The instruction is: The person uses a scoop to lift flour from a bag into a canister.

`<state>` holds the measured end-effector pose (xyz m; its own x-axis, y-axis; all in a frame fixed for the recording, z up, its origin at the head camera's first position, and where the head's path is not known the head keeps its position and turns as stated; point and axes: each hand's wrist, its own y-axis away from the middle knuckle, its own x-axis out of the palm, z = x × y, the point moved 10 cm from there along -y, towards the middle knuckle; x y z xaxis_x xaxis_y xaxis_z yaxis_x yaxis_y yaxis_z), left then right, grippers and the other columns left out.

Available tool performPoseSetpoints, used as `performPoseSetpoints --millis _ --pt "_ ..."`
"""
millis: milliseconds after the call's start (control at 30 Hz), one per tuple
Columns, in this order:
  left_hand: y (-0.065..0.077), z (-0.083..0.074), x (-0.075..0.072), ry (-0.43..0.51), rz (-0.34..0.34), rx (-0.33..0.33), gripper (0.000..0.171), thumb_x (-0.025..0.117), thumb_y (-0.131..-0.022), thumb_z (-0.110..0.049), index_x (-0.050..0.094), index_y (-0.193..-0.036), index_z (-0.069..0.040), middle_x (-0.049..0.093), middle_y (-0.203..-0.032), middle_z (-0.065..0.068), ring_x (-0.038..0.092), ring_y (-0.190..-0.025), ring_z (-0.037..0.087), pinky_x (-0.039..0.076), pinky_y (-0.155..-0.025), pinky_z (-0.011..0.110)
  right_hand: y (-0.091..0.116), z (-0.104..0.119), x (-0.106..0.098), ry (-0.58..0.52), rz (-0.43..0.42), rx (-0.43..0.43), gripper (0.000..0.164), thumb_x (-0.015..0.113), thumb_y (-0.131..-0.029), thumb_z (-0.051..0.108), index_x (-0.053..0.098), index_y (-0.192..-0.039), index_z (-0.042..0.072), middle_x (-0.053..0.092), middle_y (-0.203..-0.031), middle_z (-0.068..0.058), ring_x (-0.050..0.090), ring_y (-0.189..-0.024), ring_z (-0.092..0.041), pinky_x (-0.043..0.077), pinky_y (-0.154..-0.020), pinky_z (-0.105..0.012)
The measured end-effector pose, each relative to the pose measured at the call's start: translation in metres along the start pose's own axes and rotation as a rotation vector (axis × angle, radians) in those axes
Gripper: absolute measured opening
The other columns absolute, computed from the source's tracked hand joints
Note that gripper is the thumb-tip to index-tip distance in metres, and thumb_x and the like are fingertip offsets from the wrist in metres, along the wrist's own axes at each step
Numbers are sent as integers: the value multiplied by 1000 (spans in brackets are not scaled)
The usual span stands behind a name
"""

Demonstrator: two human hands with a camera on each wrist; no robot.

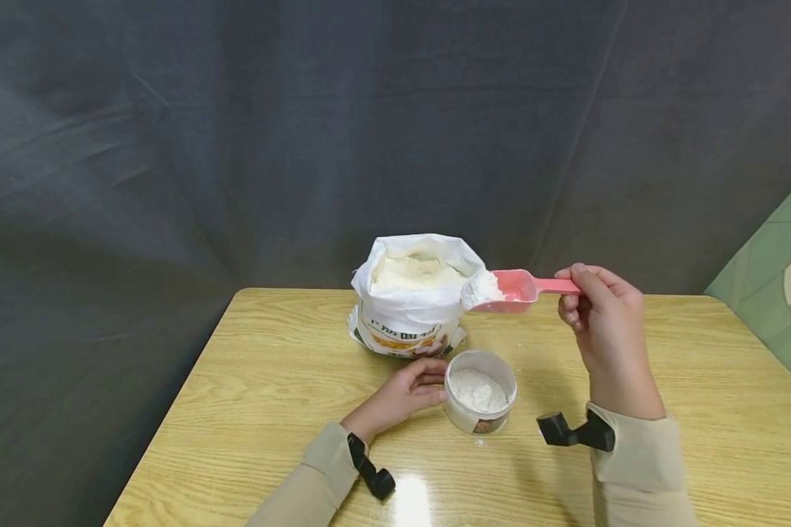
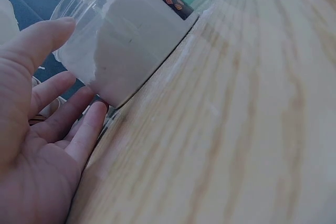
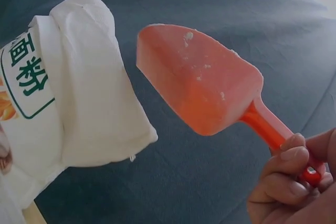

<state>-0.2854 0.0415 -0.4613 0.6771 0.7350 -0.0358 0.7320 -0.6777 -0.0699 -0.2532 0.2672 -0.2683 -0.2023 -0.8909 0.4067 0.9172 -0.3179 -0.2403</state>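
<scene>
Just beside the white bag [image 1: 402, 313], the pink scoop [image 1: 518, 285] holds white powder [image 1: 481, 290], its handle pinched by the right hand [image 1: 606, 322]; on the wooden table [image 1: 270, 380], the left hand [image 1: 400, 395], thumb and fingers apart, lies at the tub [image 1: 464, 419], perhaps touching its side

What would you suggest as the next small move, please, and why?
I would probably move the pink plastic scoop over the open, round, translucent plastic tub: the scoop holds a heap of white powder and, in the right wrist view, is clear of the white, printed flour bag, while the left hand sits beside the tub.
</scene>
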Motion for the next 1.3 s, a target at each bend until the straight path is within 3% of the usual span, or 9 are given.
performPoseSetpoints --millis 400,700,900,1000,1133,1300 --pt "0 -1 0 4 1 4 49 66 -99 -9 48 -144 2 50 -146 17 53 -132 27 47 -108 27 4 -15 -11 -17 83 24 34 53 -106 12 72 -79 2 55 -58 -2 45 -45 -10 38 -41 -18" --pt "-1 2 -1 -10 5 7 49 66 -100 -9 48 -144 1 49 -147 17 52 -133 28 47 -109 28 0 -29 -11 156 234 71 36 50 -107 11 72 -80 6 53 -58 0 43 -47 -10 39 -42 -18" --pt "-1 -1 0 -11 3 6 49 66 -99 -8 48 -144 2 50 -146 17 53 -132 28 47 -109 28 -3 -40 -16 226 284 119 35 50 -107 10 72 -80 7 52 -59 1 42 -47 -9 27 -41 -27" --pt "-1 -2 0 -10 3 12 49 66 -99 -8 48 -143 3 51 -145 18 53 -132 29 47 -110 28 -5 -44 -17 313 286 130 33 51 -106 11 72 -81 9 52 -60 2 42 -49 -9 25 -41 -29" --pt "-1 -2 0 -9 2 9 49 66 -99 -8 48 -143 2 50 -146 18 52 -132 30 46 -110 29 -5 -51 -12 495 307 136 30 52 -105 11 71 -82 10 54 -61 4 43 -51 -7 32 -43 -22" --pt "0 -2 1 -4 4 -3 50 66 -99 -9 48 -144 2 49 -147 18 51 -133 30 47 -110 30 -2 -58 0 679 360 124 27 52 -104 11 67 -89 -5 50 -58 4 41 -50 -8 34 -44 -21"
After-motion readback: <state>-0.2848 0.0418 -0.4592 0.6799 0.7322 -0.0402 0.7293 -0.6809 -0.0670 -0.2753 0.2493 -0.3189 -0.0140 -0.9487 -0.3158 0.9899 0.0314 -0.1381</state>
